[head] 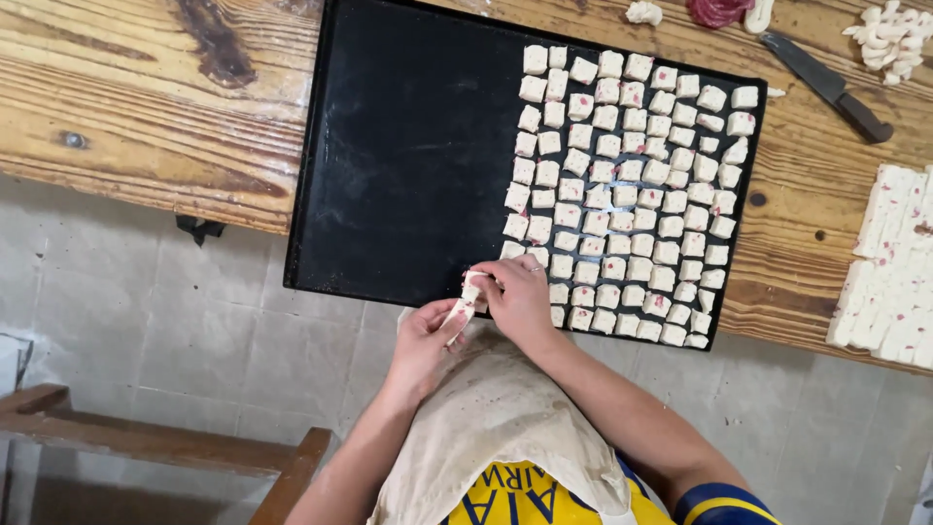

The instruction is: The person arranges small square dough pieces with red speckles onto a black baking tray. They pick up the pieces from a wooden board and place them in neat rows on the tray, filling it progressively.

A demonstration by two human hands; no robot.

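Rough wooden planks make up the workbench I am looking down on, with grey floor tiles below its edge. My right hand's fingers pinch the top end of a pale dough strip flecked with red, and my left hand grips its lower end, fingers curled narrow around it. The strip sits at the near edge of the black baking tray, at about six o'clock on it. Rows of small dough squares fill the tray's right half, from twelve round to five o'clock. At one o'clock of the tray lies a dark-handled knife; at three o'clock, uncut dough slabs. A cloth apron covers my lap.
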